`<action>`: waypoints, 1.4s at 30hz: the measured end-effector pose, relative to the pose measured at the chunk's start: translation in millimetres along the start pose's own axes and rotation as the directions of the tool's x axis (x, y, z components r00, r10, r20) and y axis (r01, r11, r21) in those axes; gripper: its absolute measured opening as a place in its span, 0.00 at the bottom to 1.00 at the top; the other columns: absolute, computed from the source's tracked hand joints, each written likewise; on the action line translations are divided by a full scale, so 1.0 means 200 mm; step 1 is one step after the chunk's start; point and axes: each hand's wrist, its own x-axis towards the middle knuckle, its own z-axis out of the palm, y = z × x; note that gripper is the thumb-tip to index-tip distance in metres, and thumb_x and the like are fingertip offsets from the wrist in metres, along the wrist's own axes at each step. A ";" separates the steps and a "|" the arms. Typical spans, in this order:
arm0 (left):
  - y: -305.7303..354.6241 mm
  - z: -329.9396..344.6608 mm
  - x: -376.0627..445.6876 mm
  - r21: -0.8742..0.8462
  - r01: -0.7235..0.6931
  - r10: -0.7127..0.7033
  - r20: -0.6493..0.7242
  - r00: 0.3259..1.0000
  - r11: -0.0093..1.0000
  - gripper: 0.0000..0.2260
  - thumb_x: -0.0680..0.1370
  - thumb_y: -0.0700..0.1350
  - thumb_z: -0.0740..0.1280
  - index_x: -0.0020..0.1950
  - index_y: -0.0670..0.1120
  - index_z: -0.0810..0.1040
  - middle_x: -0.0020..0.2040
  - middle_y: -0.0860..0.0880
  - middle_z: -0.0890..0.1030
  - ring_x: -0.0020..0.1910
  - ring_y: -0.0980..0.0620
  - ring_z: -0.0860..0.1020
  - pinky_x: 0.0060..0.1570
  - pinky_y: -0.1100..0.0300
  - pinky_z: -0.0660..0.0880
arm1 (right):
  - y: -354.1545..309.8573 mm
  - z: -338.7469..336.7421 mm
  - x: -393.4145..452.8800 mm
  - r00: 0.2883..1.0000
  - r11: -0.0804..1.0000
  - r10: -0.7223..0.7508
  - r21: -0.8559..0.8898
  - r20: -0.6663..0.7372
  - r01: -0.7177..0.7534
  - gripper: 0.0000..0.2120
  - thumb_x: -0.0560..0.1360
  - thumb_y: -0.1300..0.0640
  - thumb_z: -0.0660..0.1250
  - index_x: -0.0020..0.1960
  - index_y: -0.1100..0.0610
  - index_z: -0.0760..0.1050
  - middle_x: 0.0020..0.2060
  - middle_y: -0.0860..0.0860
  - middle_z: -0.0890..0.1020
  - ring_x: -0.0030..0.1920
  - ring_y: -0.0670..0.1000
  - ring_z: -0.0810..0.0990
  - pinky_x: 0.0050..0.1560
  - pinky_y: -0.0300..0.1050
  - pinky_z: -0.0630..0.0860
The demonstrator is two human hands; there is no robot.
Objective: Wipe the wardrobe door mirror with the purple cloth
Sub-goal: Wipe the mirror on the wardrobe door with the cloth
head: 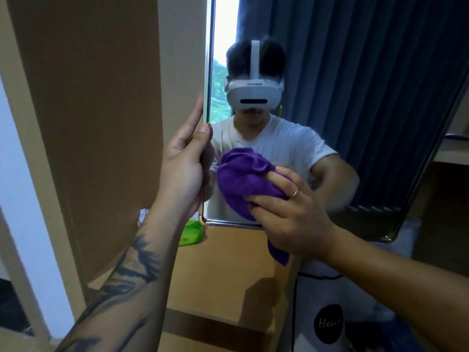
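R hand [289,212] has fingers curled into bunched purple cloth [243,179], pressing it on lower-left part of mirror [355,123]; a tail of cloth hangs below the hand. L hand [185,163] grips the door's [101,123] left edge, thumb on front, fingers wrapped behind. Green packet [190,233] sits behind door's lower corner. Mirror reflects person w/ white headset, blue curtain, window strip. Round black label [328,323] lower right.

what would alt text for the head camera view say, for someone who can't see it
A person's right hand presses a bunched purple cloth against the lower part of a metal-framed wardrobe door mirror, while the left hand grips the door's left edge. The glass reflects dark blue curtains and the person in a white headset; a green packet lies below.
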 end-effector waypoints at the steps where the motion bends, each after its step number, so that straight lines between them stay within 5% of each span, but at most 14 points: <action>1: -0.01 0.00 0.01 0.003 -0.009 0.009 -0.009 1.000 1.000 0.18 0.83 0.41 0.65 0.64 0.64 0.81 0.44 0.48 0.78 0.40 0.53 0.71 0.38 0.59 0.69 | -0.03 0.00 -0.04 0.998 0.999 -0.039 0.002 0.048 0.039 0.07 0.81 0.55 0.68 0.47 0.53 0.84 0.56 0.51 0.86 0.65 0.61 0.78 0.72 0.62 0.70; 4: -0.03 0.00 0.02 -0.003 -0.040 0.040 -0.019 0.999 0.999 0.18 0.82 0.41 0.66 0.67 0.60 0.80 0.58 0.44 0.81 0.56 0.48 0.80 0.53 0.54 0.75 | -0.03 -0.03 -0.11 0.956 0.977 -0.211 0.042 0.202 0.207 0.07 0.82 0.55 0.67 0.49 0.50 0.83 0.57 0.49 0.85 0.65 0.59 0.79 0.73 0.60 0.69; 7: -0.03 0.00 0.02 -0.016 -0.018 0.018 -0.023 1.000 1.000 0.18 0.83 0.41 0.65 0.70 0.59 0.78 0.47 0.51 0.70 0.39 0.56 0.68 0.36 0.63 0.68 | 0.07 -0.07 -0.08 0.978 0.986 -0.161 -0.011 0.136 0.164 0.04 0.82 0.56 0.68 0.55 0.50 0.80 0.56 0.49 0.86 0.62 0.59 0.79 0.70 0.60 0.72; 10: -0.04 -0.01 0.01 -0.009 -0.031 0.030 -0.022 0.999 0.999 0.18 0.84 0.41 0.65 0.68 0.60 0.79 0.45 0.53 0.71 0.36 0.58 0.67 0.36 0.65 0.66 | 0.01 -0.05 -0.11 0.999 0.998 0.006 -0.069 0.047 -0.003 0.12 0.81 0.55 0.69 0.64 0.51 0.77 0.56 0.50 0.85 0.61 0.60 0.77 0.66 0.60 0.74; 16: -0.03 0.02 0.00 -0.003 -0.063 0.062 -0.085 0.994 0.998 0.17 0.84 0.40 0.64 0.63 0.60 0.82 0.37 0.56 0.78 0.32 0.63 0.72 0.32 0.69 0.72 | 0.08 -0.11 -0.17 0.964 0.974 -0.194 -0.082 0.184 0.212 0.08 0.81 0.56 0.69 0.59 0.50 0.83 0.55 0.49 0.86 0.61 0.59 0.75 0.64 0.61 0.76; 20: -0.04 0.00 0.00 0.000 -0.058 0.058 -0.039 0.998 0.998 0.17 0.83 0.41 0.65 0.65 0.62 0.81 0.45 0.51 0.72 0.37 0.56 0.69 0.39 0.60 0.66 | 0.12 -0.15 -0.20 0.996 0.991 0.036 -0.130 0.083 -0.025 0.08 0.82 0.54 0.68 0.56 0.54 0.84 0.55 0.54 0.86 0.61 0.63 0.74 0.65 0.65 0.74; 25: -0.05 0.02 0.00 -0.025 -0.080 0.077 -0.088 0.993 0.996 0.17 0.83 0.39 0.65 0.62 0.60 0.83 0.42 0.54 0.76 0.36 0.62 0.72 0.38 0.70 0.71 | 0.14 -0.21 -0.29 0.935 0.965 -0.235 -0.055 0.264 0.258 0.06 0.82 0.56 0.66 0.56 0.49 0.81 0.56 0.50 0.86 0.63 0.60 0.75 0.66 0.62 0.74; 28: -0.05 0.01 0.00 -0.027 -0.068 0.067 -0.058 0.996 0.997 0.17 0.83 0.41 0.65 0.65 0.61 0.82 0.48 0.51 0.74 0.37 0.58 0.71 0.40 0.60 0.67 | 0.24 -0.26 -0.28 0.985 0.989 -0.055 -0.129 0.164 0.077 0.04 0.82 0.56 0.67 0.54 0.53 0.80 0.55 0.53 0.86 0.61 0.64 0.76 0.65 0.66 0.75; 31: -0.04 0.03 -0.01 -0.027 -0.061 0.060 -0.058 0.997 0.998 0.18 0.84 0.40 0.64 0.64 0.62 0.82 0.46 0.51 0.72 0.37 0.57 0.70 0.40 0.60 0.66 | 0.17 -0.25 -0.38 0.985 0.976 0.157 -0.164 0.073 -0.143 0.07 0.81 0.56 0.66 0.58 0.54 0.79 0.59 0.55 0.83 0.59 0.67 0.78 0.65 0.66 0.72; 36: -0.02 0.06 -0.02 -0.010 -0.079 0.077 -0.144 0.987 0.997 0.17 0.84 0.39 0.63 0.68 0.57 0.79 0.41 0.58 0.81 0.36 0.64 0.77 0.35 0.73 0.71 | 0.16 -0.29 -0.48 0.926 0.972 -0.183 -0.080 0.331 0.220 0.07 0.84 0.55 0.61 0.59 0.49 0.76 0.61 0.50 0.81 0.65 0.61 0.74 0.68 0.63 0.71; 42: -0.03 0.06 -0.02 -0.026 -0.101 0.097 -0.140 0.985 0.995 0.17 0.84 0.38 0.64 0.66 0.57 0.81 0.43 0.54 0.79 0.37 0.61 0.75 0.40 0.67 0.73 | 0.19 -0.31 -0.51 0.980 0.984 0.067 -0.175 0.190 -0.033 0.10 0.85 0.54 0.57 0.62 0.52 0.74 0.63 0.52 0.75 0.64 0.65 0.71 0.70 0.65 0.65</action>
